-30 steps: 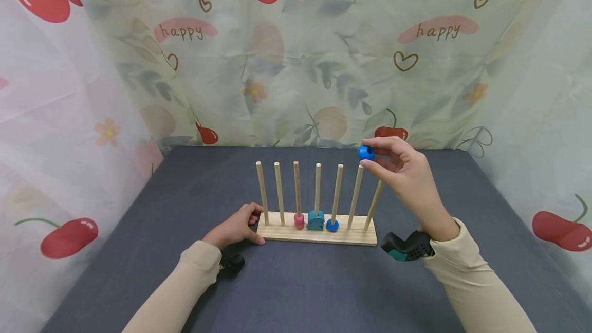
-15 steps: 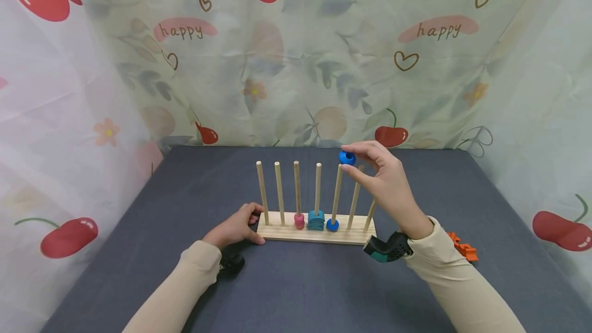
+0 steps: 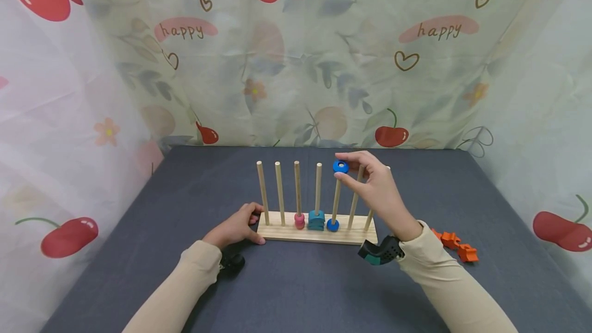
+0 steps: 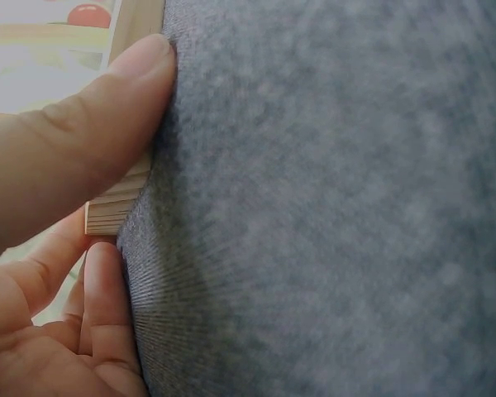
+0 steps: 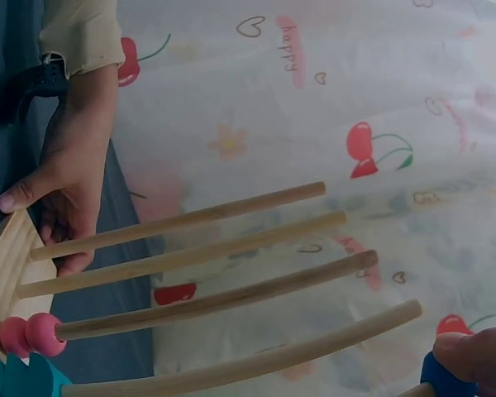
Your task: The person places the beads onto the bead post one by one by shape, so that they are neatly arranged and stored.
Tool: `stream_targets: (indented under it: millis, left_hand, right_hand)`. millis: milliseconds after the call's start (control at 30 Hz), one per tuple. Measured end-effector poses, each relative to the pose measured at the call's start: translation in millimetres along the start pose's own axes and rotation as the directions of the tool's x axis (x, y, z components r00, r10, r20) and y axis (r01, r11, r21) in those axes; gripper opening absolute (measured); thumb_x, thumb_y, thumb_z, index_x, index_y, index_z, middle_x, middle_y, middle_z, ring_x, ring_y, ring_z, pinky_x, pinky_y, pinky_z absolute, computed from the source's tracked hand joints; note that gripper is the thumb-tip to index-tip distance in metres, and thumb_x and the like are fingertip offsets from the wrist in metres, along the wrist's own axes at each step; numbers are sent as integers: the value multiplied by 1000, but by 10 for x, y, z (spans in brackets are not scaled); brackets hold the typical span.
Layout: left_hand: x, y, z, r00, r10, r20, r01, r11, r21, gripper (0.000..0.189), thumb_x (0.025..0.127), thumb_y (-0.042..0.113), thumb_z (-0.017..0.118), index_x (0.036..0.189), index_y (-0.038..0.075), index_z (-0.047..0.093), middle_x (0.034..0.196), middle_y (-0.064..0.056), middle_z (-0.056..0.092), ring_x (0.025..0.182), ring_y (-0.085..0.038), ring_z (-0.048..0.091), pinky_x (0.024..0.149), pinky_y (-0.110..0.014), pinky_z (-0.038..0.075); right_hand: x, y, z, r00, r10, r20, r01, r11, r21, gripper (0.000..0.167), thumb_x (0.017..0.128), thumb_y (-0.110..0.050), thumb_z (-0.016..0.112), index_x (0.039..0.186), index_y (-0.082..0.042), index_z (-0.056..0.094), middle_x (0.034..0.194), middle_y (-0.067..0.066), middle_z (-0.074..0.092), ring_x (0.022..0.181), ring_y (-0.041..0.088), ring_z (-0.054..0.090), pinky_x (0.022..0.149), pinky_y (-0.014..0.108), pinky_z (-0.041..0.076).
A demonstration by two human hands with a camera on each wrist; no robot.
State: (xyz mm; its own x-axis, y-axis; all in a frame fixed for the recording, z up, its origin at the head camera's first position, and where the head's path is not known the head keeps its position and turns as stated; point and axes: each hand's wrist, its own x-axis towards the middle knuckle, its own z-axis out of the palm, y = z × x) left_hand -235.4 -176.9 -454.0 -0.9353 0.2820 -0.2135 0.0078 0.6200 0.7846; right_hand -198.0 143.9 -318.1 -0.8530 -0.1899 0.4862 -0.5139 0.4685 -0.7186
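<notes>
Blue beads number two from where I sit: one blue bead (image 3: 340,170) is pinched between thumb and fingers of the right hand (image 3: 378,185), at the top of the fifth peg (image 3: 336,197) from the left, whose pale tip shows in the hole. The lower blue bead (image 3: 332,225) sits at the foot of that same peg. I count seven upright pegs in one row along a wooden board (image 3: 291,235). Two rounded pink parts (image 3: 299,221) sit low on the third, a stack of teal pieces (image 3: 316,221) on the fourth; I can't count its layers surely. Three orange pieces (image 3: 455,243) show to the right, one partly behind the sleeve (image 3: 444,276).

My left hand (image 3: 237,226) grips the board's left end, thumb at its near corner. A broad stretch of grey table (image 3: 296,287) lies between the board's near edge and me. On the far side the table runs back to a printed curtain (image 3: 296,81). Between the board's right end and the orange pieces I see a modest gap.
</notes>
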Motion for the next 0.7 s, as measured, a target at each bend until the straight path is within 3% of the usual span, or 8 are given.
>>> stream_targets:
  millis: [133,267,500,700]
  left_hand:
    - [2,-2,-2,1000,-4,1,4,1000,-5,75,63,4,89,127,5,51,122,-13,45,110,-26,47,99,-45,40]
    - [0,-5,-7,1000,-2,3,2,1000,-6,75,63,4,89,127,5,51,122,-13,45,110,-26,47,99,-45,40]
    - [1,-8,-7,1000,3,6,-3,1000,-2,76,63,4,89,127,4,50,122,-13,45,109,-26,47,98,-45,40]
    - [5,-6,-3,1000,3,3,-3,1000,0,76,62,4,90,127,5,50,121,-13,45,109,-26,47,99,-45,40]
  right_hand:
    - [-27,38,37,999,49,9,-49,997,61,45,88,-15,71,130,-9,57,118,8,64,96,15,60,79,19,45]
    - [-66,108,89,996,89,17,-90,990,109,52,89,-15,70,136,-8,49,119,12,61,107,25,63,91,32,51]
    - [-156,256,195,989,143,26,-145,973,181,57,89,-13,70,137,-7,42,119,16,59,110,31,62,96,45,48]
    - [-281,405,311,969,236,74,-246,951,186,53,89,-16,70,134,-5,44,124,18,57,117,33,58,102,50,42]
